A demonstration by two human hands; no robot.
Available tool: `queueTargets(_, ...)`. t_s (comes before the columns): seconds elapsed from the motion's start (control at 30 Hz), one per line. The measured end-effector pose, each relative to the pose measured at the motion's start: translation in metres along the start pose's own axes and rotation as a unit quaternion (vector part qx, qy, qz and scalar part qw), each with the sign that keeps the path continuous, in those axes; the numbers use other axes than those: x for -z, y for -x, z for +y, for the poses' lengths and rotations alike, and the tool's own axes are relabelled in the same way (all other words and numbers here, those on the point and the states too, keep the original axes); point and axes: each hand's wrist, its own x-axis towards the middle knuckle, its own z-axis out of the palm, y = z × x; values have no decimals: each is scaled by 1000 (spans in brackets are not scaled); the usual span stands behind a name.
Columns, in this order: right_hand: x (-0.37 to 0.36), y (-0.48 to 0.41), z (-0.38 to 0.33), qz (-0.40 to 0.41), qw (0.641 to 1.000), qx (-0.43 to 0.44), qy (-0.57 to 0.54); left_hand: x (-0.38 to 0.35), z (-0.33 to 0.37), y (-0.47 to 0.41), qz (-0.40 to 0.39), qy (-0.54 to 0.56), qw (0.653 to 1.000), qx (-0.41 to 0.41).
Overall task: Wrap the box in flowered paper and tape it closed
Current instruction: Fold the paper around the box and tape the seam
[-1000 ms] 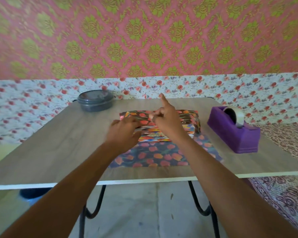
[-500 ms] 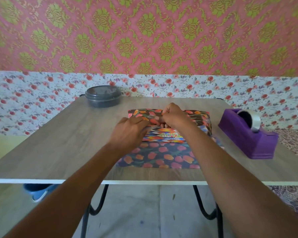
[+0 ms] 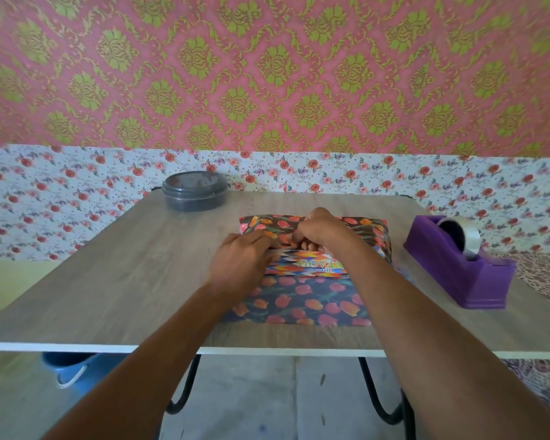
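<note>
Here the box [image 3: 302,266], a flat rectangular carton with a glossy zigzag print, lies mid-table on dark flowered paper [image 3: 302,303], whose smooth sheet reaches nearly to the near edge of the wood-grain table [image 3: 124,281]. The paper's far part is folded over the box top. The right hand [image 3: 321,230] pinches that fold with curled fingers. The left hand [image 3: 242,265] presses fairly straight fingers on the box's left end. A blocky purple tape dispenser [image 3: 458,268] sits by the right edge.

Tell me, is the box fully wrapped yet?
No, half wrapped: paper covers the far part of the box, its printed near strip is bare, a flap lies flat in front.
</note>
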Motion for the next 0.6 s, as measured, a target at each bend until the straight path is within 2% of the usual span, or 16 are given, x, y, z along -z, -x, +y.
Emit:
queueTargets(0.33, -2, -6, -8, -23, 999, -18, 28, 4, 3, -2, -7, 13, 1000, 3)
queueTargets(0.6, -2, -12, -20, -52, 985, -66, 149, 7, 4, -3, -32, 12, 999, 17)
